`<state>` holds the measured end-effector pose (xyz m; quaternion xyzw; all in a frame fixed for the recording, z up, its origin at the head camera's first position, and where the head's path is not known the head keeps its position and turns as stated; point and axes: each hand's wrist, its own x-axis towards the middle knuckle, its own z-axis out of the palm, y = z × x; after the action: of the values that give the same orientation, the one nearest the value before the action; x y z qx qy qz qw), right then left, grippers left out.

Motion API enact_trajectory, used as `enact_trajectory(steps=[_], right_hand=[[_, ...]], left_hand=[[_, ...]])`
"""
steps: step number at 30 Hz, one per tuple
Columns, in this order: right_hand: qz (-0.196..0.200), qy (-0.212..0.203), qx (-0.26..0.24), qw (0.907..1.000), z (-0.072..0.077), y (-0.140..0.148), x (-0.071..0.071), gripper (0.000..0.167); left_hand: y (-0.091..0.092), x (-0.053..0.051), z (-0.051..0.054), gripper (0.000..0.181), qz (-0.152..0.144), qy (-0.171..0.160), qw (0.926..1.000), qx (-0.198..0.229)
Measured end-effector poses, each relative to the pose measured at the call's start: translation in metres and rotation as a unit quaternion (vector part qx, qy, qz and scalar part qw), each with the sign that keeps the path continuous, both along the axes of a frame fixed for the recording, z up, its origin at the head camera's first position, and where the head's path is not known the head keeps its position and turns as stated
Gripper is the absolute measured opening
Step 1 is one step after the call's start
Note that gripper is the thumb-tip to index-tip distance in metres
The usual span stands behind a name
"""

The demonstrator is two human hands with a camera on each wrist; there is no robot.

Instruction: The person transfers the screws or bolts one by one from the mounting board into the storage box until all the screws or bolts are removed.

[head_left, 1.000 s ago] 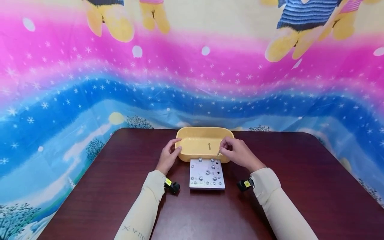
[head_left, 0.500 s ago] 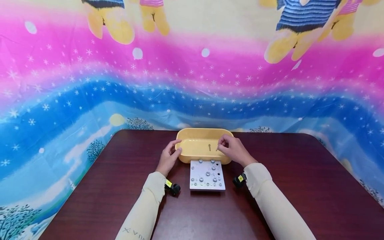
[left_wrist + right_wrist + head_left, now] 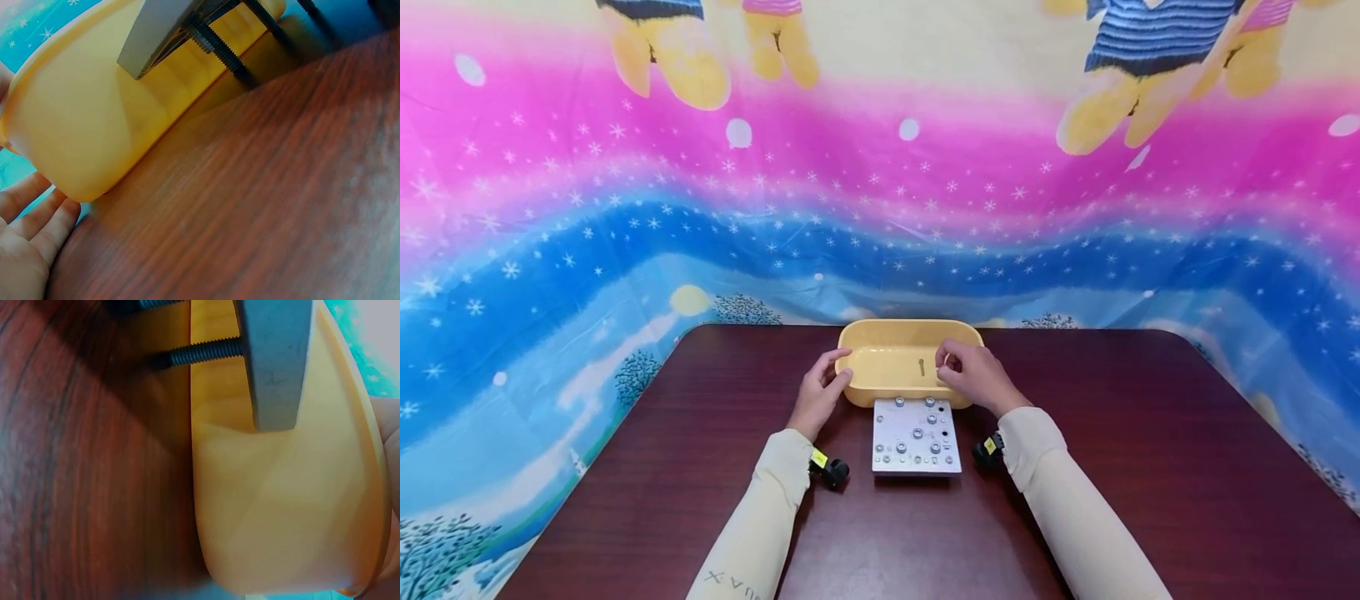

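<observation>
My left hand (image 3: 817,398) holds the left end of a yellow plastic basin (image 3: 887,335), its index finger and thumb at the rim. In the left wrist view, more fingers (image 3: 53,231) lie against the basin's outer wall. My right hand (image 3: 976,373) is over the basin's right part, thumb and fingertips pinched together around a small screw that is almost hidden now. Another screw (image 3: 922,367) lies on the basin floor, just left of those fingers. In front of the basin stands a metal plate (image 3: 891,437) with several socket-head bolts in its top.
Threaded bolt shanks (image 3: 206,351) stick out under the plate and hold it above the dark wooden table (image 3: 865,533). The plate's back edge reaches close to the basin's front wall. A printed cloth (image 3: 880,208) hangs behind the table.
My right hand has moved left and slightly forward, further over the basin, with the screw between its fingertips. The left hand, basin and plate stay put.
</observation>
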<state>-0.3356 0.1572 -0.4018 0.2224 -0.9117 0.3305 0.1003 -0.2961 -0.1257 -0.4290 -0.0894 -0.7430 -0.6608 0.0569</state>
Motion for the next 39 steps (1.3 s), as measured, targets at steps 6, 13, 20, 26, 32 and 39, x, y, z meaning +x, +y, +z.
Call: enact_trajectory(steps=[6,13,20,26,32,39], right_hand=[[-0.026,-0.005,0.037,0.9990,0.001,-0.001,0.003,0.011],[-0.034,-0.033,0.057,0.9973,0.006,-0.009,0.002,0.018],[-0.050,-0.026,0.114,0.9918,0.003,-0.011,0.001,0.027],[-0.053,-0.020,0.128,0.9901,0.004,-0.011,0.003,0.030],[-0.050,-0.025,0.112,0.9921,0.003,-0.011,0.004,0.028],[-0.007,-0.030,0.008,0.9995,0.006,0.000,0.005,0.019]], left_hand=[[0.000,-0.001,-0.001,0.045,-0.009,-0.004,0.9999,0.004],[-0.005,-0.002,0.005,0.046,0.001,-0.006,0.9999,-0.010],[-0.003,-0.001,0.008,0.047,-0.008,-0.010,0.9998,-0.013],[-0.002,-0.001,0.008,0.046,-0.009,-0.012,0.9998,-0.011],[-0.002,-0.002,0.006,0.047,-0.005,-0.010,0.9999,-0.005],[-0.001,0.000,0.001,0.046,-0.009,-0.017,0.9998,0.001]])
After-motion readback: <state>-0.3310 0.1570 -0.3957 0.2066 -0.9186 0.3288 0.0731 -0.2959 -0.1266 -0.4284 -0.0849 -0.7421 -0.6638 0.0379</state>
